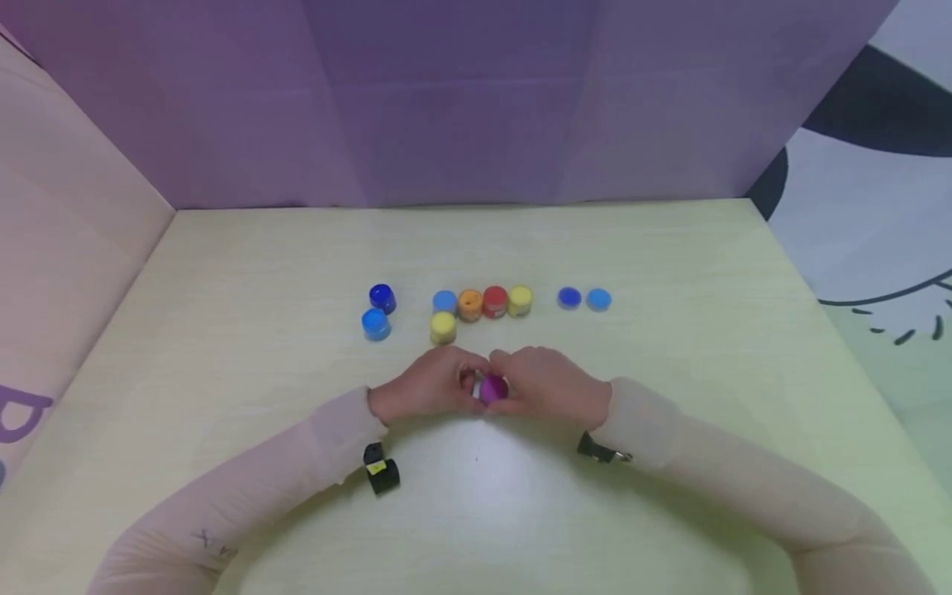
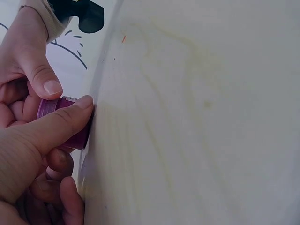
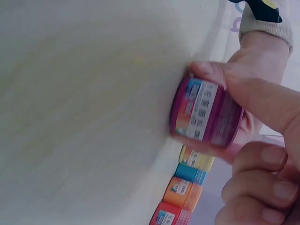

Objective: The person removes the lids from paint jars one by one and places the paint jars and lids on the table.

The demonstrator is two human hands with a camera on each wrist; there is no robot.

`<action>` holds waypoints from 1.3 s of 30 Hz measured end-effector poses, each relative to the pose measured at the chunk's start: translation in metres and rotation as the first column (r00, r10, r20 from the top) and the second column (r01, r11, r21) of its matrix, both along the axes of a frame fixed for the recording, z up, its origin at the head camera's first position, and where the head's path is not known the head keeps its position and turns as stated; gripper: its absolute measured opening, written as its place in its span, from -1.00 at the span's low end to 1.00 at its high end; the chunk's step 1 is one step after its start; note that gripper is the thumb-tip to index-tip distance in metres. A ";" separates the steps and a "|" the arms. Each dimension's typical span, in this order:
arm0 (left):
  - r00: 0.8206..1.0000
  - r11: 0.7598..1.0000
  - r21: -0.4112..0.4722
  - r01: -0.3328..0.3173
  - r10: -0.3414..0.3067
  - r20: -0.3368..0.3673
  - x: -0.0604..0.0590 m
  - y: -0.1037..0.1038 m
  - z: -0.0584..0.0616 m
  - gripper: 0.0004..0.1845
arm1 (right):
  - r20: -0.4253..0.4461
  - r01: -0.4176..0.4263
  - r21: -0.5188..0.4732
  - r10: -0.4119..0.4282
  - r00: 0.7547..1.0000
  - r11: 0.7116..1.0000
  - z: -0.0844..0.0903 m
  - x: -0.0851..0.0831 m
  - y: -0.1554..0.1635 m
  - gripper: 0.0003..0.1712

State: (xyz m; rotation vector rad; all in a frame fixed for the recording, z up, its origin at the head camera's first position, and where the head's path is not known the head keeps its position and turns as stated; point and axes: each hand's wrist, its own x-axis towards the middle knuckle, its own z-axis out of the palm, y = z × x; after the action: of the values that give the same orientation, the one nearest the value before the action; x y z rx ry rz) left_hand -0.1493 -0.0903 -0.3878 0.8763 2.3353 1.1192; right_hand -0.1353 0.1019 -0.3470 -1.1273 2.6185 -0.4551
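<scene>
Both hands meet at the near middle of the table (image 1: 669, 273), closed around a small magenta paint pot (image 1: 493, 388). The left hand (image 1: 424, 387) comes in from the left; in the left wrist view its thumb lies along the side of the pot and the curled fingers (image 2: 58, 161) tuck under it. The right hand (image 1: 550, 384) comes in from the right; the right wrist view shows its thumb pressed over the pot's labelled side, with the other fingers (image 3: 262, 187) curled just beside it. The pot sits on or just above the table surface between the two hands; which of the two cannot be told.

Farther back stands a row of pots: a light blue pot (image 1: 445, 302), an orange pot (image 1: 470, 304), a red pot (image 1: 495, 302) and a yellow pot (image 1: 520, 301), touching side by side. A second yellow pot (image 1: 443, 327) stands just in front of the row's left end. To the left, a dark blue pot (image 1: 383, 297) and another light blue pot (image 1: 376, 324) stand close together. To the right of the row lie two loose lids, a dark blue lid (image 1: 568, 297) and a light blue lid (image 1: 598, 299), just beside each other.

Purple panels (image 1: 461, 99) close off the far side of the table, and a pink panel (image 1: 67, 248) stands on the left.
</scene>
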 end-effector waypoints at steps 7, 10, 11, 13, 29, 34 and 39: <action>1.000 1.000 -0.005 -0.010 0.010 0.029 0.000 -0.001 0.000 -0.56 | -0.022 -0.134 -0.008 0.134 0.991 0.991 0.001 -0.008 0.006 -0.64; 0.999 1.000 -0.009 -0.018 0.018 0.039 0.000 -0.001 0.000 -0.57 | -0.018 -0.173 -0.002 0.173 0.985 0.985 0.002 -0.011 0.008 -0.64; 0.999 1.000 -0.010 -0.019 0.020 0.045 0.000 -0.001 0.001 -0.57 | -0.022 -0.186 0.003 0.186 0.982 0.983 0.003 -0.012 0.009 -0.66; 0.998 1.000 -0.007 -0.018 0.018 0.055 0.000 -0.001 0.001 -0.60 | -0.037 -0.217 0.006 0.217 0.975 0.976 0.004 -0.013 0.011 -0.69; 0.998 0.999 -0.031 -0.019 0.021 0.063 -0.001 0.001 0.001 -0.75 | -0.038 -0.267 0.037 0.269 0.962 0.963 0.011 -0.017 0.012 -0.62; 0.999 0.999 -0.032 -0.020 0.022 0.043 0.000 0.001 0.001 -0.62 | -0.017 -0.104 0.012 0.104 0.994 0.994 0.007 -0.011 0.008 -0.52; 0.999 0.998 -0.064 -0.025 0.028 0.033 0.002 0.001 0.002 -0.45 | -0.018 0.054 0.047 -0.054 0.998 0.997 0.003 -0.005 0.003 -0.55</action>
State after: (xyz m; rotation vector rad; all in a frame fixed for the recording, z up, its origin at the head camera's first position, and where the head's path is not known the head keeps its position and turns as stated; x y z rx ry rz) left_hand -0.1473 -0.0889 -0.3854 0.7995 2.3475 1.0556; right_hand -0.1407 0.1048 -0.3440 -1.0523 2.6648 -0.3937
